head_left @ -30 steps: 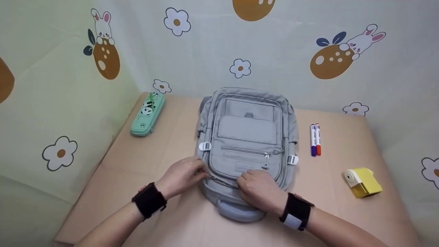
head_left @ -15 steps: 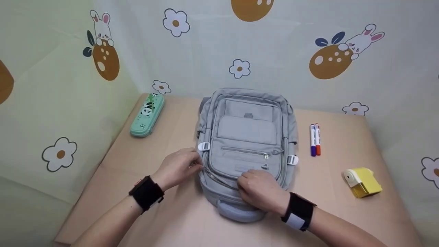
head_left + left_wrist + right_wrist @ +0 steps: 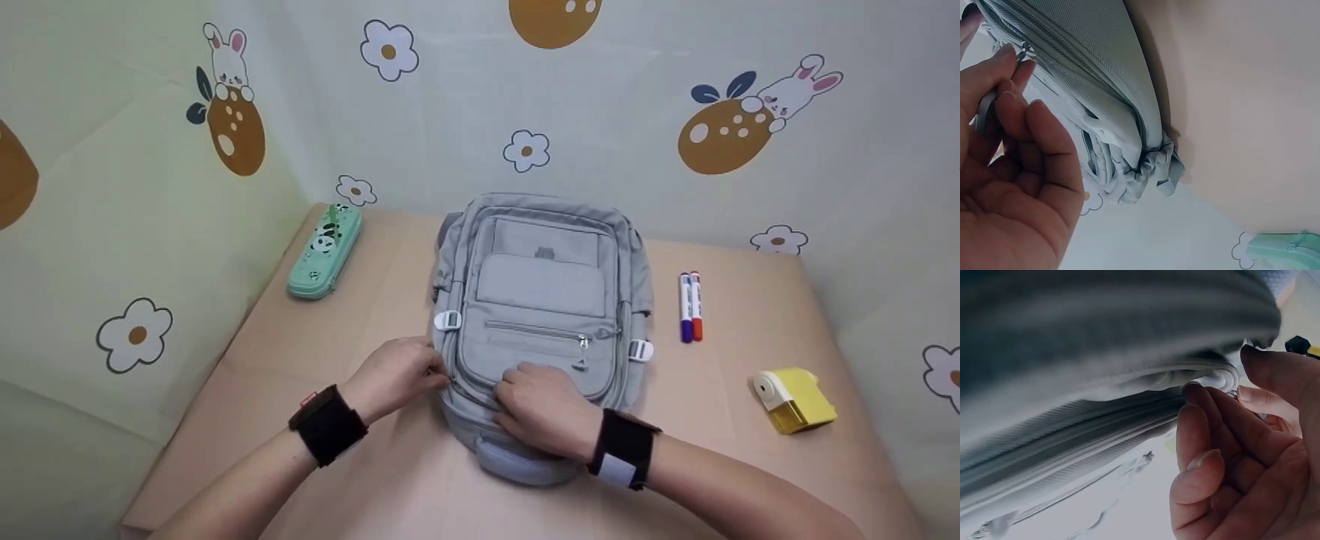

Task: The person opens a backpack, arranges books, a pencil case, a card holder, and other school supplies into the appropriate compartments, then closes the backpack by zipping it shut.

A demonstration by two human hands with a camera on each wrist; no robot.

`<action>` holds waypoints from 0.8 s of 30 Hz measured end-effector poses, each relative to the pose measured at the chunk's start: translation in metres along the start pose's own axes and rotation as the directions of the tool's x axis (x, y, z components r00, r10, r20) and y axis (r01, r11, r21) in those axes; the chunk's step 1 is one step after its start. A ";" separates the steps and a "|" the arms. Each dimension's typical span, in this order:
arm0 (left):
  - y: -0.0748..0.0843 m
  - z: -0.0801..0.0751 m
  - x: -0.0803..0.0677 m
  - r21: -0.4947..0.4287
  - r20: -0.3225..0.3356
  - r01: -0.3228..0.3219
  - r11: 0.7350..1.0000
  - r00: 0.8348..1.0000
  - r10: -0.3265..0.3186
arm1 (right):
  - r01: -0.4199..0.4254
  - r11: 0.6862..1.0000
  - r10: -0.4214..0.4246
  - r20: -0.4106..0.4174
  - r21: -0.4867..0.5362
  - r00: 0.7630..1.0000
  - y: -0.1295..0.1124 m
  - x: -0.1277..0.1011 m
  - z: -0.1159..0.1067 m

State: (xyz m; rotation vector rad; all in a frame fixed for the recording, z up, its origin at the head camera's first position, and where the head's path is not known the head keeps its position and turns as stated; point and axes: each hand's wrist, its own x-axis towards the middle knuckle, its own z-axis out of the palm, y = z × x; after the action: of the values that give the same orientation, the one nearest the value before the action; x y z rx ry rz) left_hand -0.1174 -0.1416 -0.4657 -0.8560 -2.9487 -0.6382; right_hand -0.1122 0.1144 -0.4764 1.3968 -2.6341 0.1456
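A grey backpack (image 3: 540, 292) lies flat on the beige table (image 3: 300, 360), its carry handle toward me. My left hand (image 3: 427, 373) is at the bag's near-left edge. In the left wrist view, thumb and forefinger (image 3: 1016, 62) pinch the zipper on the ribbed grey fabric (image 3: 1100, 84). My right hand (image 3: 517, 390) lies curled on the bag's near end, over the same zipper line. In the right wrist view its fingertips (image 3: 1199, 396) pinch a small metal zipper pull against the fabric (image 3: 1100, 354). A short dark stretch of zipper shows between the hands.
A mint green pencil case (image 3: 324, 251) lies at the far left by the wall. Two markers (image 3: 690, 306), blue and red, lie right of the bag. A yellow sharpener (image 3: 795, 388) sits near the right edge. Patterned walls close the table on three sides.
My right hand has slid left along the zipper line toward the left hand, so the gap between them is shorter. The left hand has barely moved.
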 end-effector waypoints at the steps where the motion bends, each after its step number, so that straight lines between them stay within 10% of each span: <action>1: 0.000 0.000 0.000 0.025 0.001 -0.003 1.000 1.000 0.003 | 0.003 1.000 -0.003 -0.001 -0.013 1.000 -0.001 0.002 0.001; 24: -0.025 -0.011 0.036 0.356 -0.128 -0.052 0.933 0.986 0.104 | 0.086 0.978 -0.084 0.020 -0.192 0.996 -0.015 0.012 -0.011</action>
State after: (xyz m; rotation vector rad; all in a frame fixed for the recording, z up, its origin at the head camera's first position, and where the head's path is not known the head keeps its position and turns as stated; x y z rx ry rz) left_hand -0.1622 -0.1464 -0.4605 -0.8435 -2.7554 -0.1494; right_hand -0.1055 0.0983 -0.4629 1.4441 -2.5133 -0.1258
